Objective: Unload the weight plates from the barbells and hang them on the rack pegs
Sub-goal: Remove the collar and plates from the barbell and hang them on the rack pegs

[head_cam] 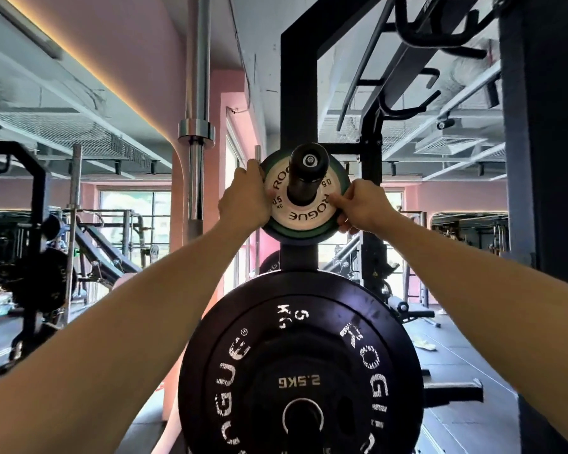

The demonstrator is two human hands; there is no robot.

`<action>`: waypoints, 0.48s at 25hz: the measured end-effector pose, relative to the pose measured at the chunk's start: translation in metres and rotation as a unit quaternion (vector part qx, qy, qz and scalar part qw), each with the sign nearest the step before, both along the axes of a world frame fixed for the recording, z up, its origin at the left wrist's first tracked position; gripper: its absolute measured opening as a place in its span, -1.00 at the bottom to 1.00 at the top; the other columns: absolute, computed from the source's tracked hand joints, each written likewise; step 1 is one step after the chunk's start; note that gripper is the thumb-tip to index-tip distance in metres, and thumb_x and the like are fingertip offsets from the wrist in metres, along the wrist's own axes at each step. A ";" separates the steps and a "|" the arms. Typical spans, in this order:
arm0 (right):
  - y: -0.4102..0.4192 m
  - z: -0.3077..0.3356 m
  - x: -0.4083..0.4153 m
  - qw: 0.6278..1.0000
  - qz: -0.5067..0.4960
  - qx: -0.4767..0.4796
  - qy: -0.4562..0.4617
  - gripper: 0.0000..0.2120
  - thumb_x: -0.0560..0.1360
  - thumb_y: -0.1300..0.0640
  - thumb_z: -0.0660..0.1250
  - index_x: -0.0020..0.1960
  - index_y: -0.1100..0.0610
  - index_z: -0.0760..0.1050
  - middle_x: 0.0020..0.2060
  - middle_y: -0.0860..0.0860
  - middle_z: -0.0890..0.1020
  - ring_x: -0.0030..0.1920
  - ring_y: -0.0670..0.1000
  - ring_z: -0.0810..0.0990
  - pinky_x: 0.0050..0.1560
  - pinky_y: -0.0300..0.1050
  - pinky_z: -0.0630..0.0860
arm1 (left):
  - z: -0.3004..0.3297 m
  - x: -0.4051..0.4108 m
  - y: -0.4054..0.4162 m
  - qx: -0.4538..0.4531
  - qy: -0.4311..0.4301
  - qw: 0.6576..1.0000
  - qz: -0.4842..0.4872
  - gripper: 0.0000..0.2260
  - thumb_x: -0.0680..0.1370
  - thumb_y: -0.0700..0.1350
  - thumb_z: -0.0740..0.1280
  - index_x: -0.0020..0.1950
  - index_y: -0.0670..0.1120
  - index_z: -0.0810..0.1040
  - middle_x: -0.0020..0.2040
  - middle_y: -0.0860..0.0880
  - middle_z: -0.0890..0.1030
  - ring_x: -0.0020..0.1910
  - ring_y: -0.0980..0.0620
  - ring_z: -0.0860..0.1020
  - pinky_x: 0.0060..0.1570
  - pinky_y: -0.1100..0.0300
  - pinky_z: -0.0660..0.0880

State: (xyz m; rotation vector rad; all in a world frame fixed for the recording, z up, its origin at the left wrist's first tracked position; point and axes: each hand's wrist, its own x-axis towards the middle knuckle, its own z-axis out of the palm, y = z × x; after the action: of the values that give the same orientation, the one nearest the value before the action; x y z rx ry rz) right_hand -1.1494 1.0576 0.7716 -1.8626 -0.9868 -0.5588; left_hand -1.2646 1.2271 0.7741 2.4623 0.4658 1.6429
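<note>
A small white 0.5 kg Rogue plate (304,214) sits on the upper black rack peg (309,165), in front of a slightly larger green plate (277,228) and a darker one behind it. My left hand (245,198) grips the left rim of this small stack, its thumb on the white plate's face. My right hand (358,204) grips the right rim, with one finger pressed on the white face. Below, black 2.5 kg and 5 kg Rogue plates (300,365) hang on a lower peg.
The black rack upright (298,93) rises behind the pegs. A chrome barbell (196,126) stands vertically to the left. Another black post (545,142) stands on the right. Further racks and benches stand left (30,257) and right, on a dark rubber floor.
</note>
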 end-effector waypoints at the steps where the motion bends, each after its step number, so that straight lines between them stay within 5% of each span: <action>1: -0.004 -0.008 -0.002 1.000 -0.007 -0.016 -0.015 -0.67 0.57 0.02 0.31 -0.13 0.31 0.53 -0.28 0.23 0.68 -0.32 0.19 0.67 -0.33 -0.01 0.62 | -0.008 -0.004 0.001 -0.008 0.005 1.000 -0.022 -0.68 0.53 -0.04 0.37 0.15 -0.11 0.33 0.04 -0.10 0.43 -0.07 -0.12 0.46 -0.08 0.00 0.45; 4: -0.022 -0.039 -0.010 0.995 -0.032 -0.087 -0.040 -0.72 0.53 -0.07 0.35 -0.09 0.16 0.48 -0.12 0.09 0.64 -0.07 0.13 0.61 -0.04 -0.05 0.50 | -0.038 -0.022 0.000 -0.007 0.069 0.995 -0.067 -0.53 0.42 0.03 0.46 0.21 -0.09 0.36 0.09 -0.08 0.49 0.02 -0.10 0.50 -0.01 -0.01 0.48; 12: -0.103 -0.102 -0.023 0.984 0.039 -0.175 -0.011 -0.57 0.47 -0.09 0.42 0.23 0.13 0.52 0.13 0.09 0.59 0.17 0.08 0.55 0.19 -0.10 0.44 | -0.105 -0.083 -0.084 -0.011 0.210 0.977 -0.042 -0.47 0.44 0.13 0.47 0.34 0.00 0.43 0.29 -0.10 0.48 0.27 -0.08 0.45 0.19 0.09 0.35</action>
State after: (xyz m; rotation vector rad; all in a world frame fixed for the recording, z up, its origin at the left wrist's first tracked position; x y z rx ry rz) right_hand -1.1723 0.9545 0.6693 -2.1161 -1.2292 -0.3751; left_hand -1.3479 1.1426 0.6695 2.7706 0.4155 1.0736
